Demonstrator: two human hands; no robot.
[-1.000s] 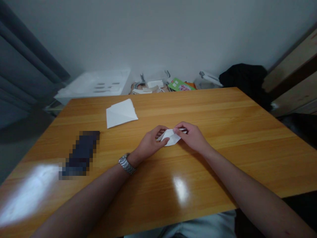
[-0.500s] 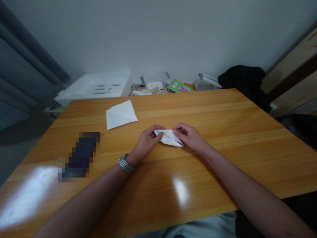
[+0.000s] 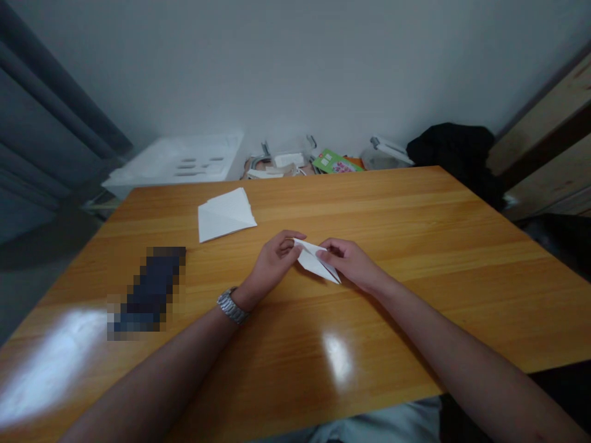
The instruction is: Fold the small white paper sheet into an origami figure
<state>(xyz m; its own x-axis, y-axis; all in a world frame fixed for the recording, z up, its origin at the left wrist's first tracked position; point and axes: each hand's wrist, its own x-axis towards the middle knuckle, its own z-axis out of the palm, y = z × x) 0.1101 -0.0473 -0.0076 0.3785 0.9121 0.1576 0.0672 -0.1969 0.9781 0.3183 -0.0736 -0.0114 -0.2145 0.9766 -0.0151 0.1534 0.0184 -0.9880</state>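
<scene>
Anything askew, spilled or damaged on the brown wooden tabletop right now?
Minor only: the flat white paper sheets towards the far left look loosely stacked, corners out of line. No spill shows. The dark oblong object is pixelated, so I can't judge its condition.

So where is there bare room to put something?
From the right forearm to the table's right edge. Another patch lies between both forearms, nearer than the folded paper. Crowded: past the far edge, around the green booklet.
</scene>
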